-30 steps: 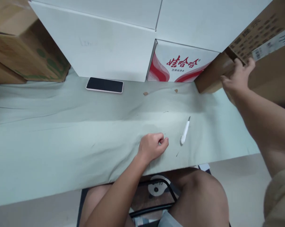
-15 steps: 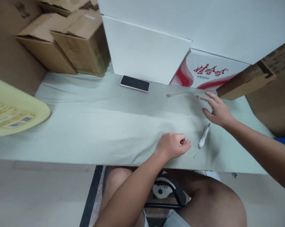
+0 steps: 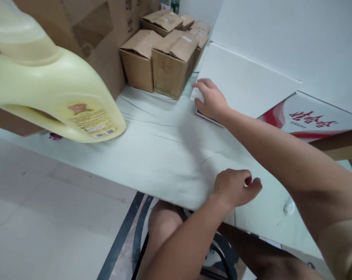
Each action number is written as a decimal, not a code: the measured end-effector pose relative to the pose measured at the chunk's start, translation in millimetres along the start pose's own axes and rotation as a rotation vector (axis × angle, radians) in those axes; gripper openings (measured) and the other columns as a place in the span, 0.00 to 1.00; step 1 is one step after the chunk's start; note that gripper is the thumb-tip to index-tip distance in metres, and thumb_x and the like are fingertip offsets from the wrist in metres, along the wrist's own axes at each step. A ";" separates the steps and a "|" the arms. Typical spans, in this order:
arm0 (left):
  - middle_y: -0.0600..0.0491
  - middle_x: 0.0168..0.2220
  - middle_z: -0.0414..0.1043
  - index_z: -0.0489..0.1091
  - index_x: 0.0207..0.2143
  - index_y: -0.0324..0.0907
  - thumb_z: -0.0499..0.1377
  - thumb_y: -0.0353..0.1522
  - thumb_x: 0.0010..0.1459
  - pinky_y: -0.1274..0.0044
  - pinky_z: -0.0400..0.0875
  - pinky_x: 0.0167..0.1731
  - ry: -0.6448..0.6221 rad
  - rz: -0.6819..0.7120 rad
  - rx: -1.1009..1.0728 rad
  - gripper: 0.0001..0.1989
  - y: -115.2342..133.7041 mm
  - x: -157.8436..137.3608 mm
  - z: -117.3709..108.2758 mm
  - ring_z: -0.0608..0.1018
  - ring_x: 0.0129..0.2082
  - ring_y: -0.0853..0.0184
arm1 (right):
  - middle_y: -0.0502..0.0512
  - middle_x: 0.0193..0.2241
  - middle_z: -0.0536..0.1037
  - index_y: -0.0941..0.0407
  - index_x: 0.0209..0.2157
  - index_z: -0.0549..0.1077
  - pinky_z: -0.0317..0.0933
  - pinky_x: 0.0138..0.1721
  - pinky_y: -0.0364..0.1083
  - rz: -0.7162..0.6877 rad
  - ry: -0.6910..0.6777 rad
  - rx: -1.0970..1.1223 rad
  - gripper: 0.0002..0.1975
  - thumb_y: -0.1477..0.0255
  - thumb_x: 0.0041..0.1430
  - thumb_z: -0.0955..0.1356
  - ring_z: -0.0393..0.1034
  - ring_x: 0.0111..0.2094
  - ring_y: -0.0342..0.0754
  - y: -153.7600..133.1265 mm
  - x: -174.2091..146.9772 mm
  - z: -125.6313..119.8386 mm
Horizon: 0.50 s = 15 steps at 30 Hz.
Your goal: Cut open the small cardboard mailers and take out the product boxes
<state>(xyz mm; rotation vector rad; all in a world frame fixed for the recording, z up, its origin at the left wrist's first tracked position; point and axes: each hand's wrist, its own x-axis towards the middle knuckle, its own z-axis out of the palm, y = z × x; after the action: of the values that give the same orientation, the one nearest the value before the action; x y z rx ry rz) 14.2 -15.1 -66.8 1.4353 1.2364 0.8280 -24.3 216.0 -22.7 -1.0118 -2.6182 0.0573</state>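
Observation:
My right hand [image 3: 211, 98] reaches across to the lower left corner of the white carton [image 3: 246, 77]. Its fingers are bent and apart, and I see nothing held in them. Just below it, the edge of a phone [image 3: 208, 118] shows on the cloth; the hand and wrist cover most of the phone. My left hand [image 3: 237, 187] rests near the table's front edge, fingers curled in and thumb alongside, with no object visible in it. The pale end of a utility knife [image 3: 289, 207] peeks out beside my right forearm, which hides its remainder.
A big pale yellow jug [image 3: 76, 93] with a label stands at left on the cloth-covered table [image 3: 152, 155]. Several small brown boxes [image 3: 172, 66] sit at the back, beside a large cardboard box [image 3: 100, 35]. A red-and-white printed panel [image 3: 312, 118] is at right.
My view has swung left, bringing more of the jug and boxes in. My right hand has moved left from beside the knife to over the phone. My left hand stays curled.

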 end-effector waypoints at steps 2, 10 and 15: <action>0.56 0.20 0.62 0.57 0.21 0.44 0.56 0.42 0.59 0.73 0.54 0.28 0.005 0.000 -0.036 0.18 -0.3 -0.3 -6.7 0.62 0.24 0.67 | 0.56 0.67 0.63 0.50 0.61 0.63 0.58 0.70 0.62 -0.009 0.025 -0.017 0.26 0.73 0.62 0.65 0.59 0.68 0.59 -22.9 51.6 6.3; 0.57 0.18 0.56 0.56 0.19 0.44 0.60 0.38 0.53 0.73 0.54 0.30 0.043 -0.041 -0.186 0.17 4.3 -7.3 -31.1 0.59 0.23 0.68 | 0.57 0.59 0.74 0.58 0.52 0.71 0.56 0.68 0.69 0.093 0.049 -0.040 0.17 0.72 0.62 0.66 0.65 0.64 0.63 -40.4 133.5 14.9; 0.57 0.19 0.58 0.58 0.21 0.43 0.58 0.39 0.56 0.73 0.54 0.29 0.061 -0.010 -0.165 0.16 0.5 -11.7 -31.7 0.58 0.23 0.69 | 0.52 0.61 0.73 0.52 0.46 0.74 0.56 0.70 0.66 0.092 0.048 0.018 0.16 0.77 0.56 0.67 0.65 0.64 0.61 -36.5 119.7 4.6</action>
<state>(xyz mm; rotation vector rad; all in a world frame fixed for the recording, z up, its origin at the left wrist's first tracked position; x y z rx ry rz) -18.1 -18.2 -57.4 1.2787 1.1905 0.9506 -132.2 268.1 13.5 -1.1133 -2.5229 0.0768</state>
